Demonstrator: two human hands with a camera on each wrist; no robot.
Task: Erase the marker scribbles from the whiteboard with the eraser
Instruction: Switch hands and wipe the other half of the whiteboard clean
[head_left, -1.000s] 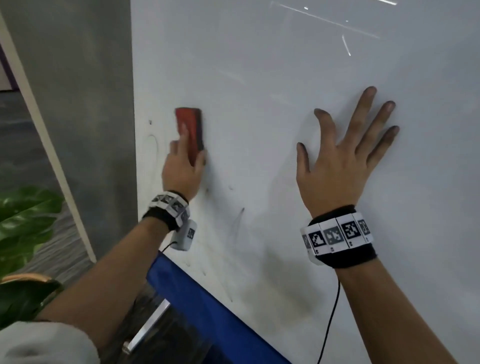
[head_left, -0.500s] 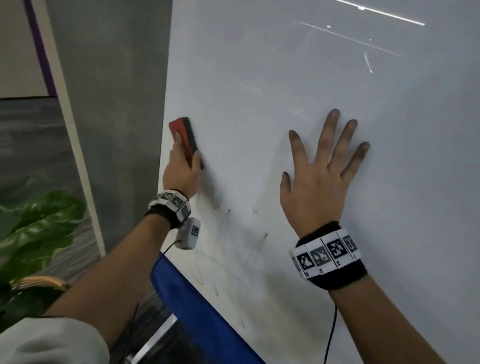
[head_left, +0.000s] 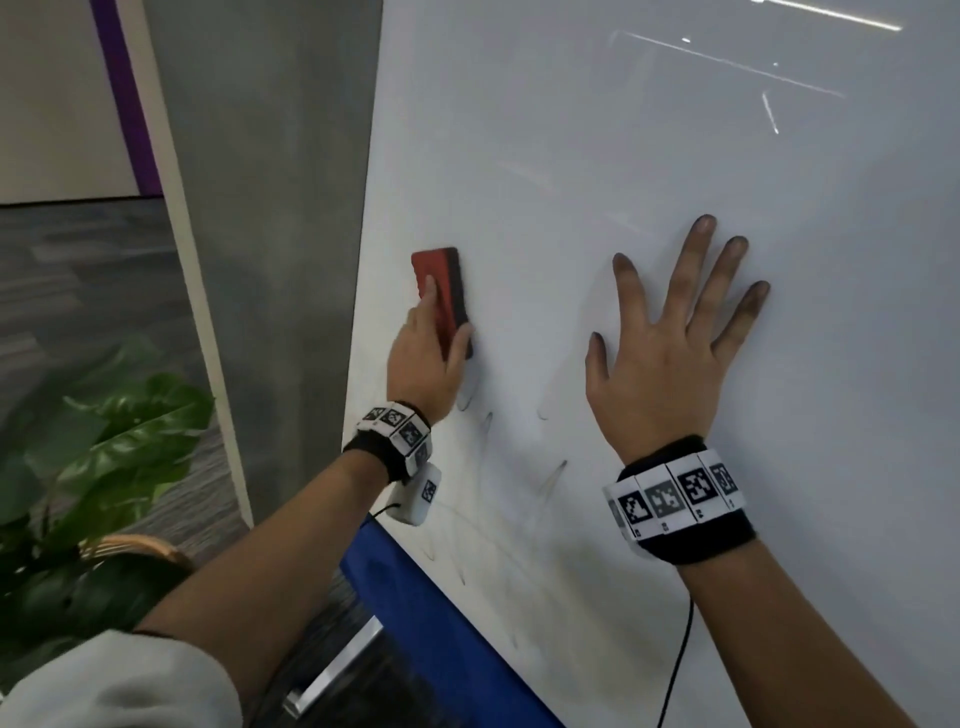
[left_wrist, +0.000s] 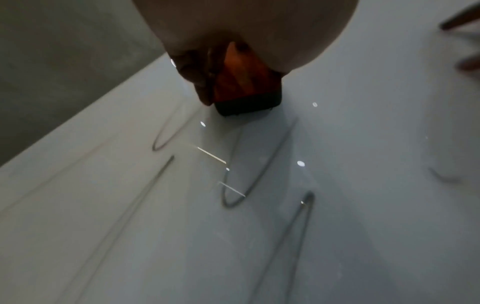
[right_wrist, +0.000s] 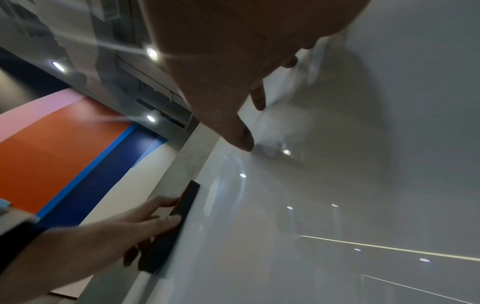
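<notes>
My left hand grips a red eraser with a black felt face and holds it flat against the whiteboard near its left edge. In the left wrist view the eraser sits just above several thin grey scribble loops. Faint scribbles also show below both hands in the head view. My right hand lies flat on the board with its fingers spread, to the right of the eraser. In the right wrist view the eraser shows edge-on against the board, under my left fingers.
A blue panel runs under the board's lower edge. A grey wall and a white post stand left of the board. A green potted plant in a woven basket sits on the carpet at lower left. Wrist-camera cables hang from both arms.
My left hand has slid the eraser left toward the board's edge and back right a little. My right hand stays flat on the board. The head view has turned left and up.
</notes>
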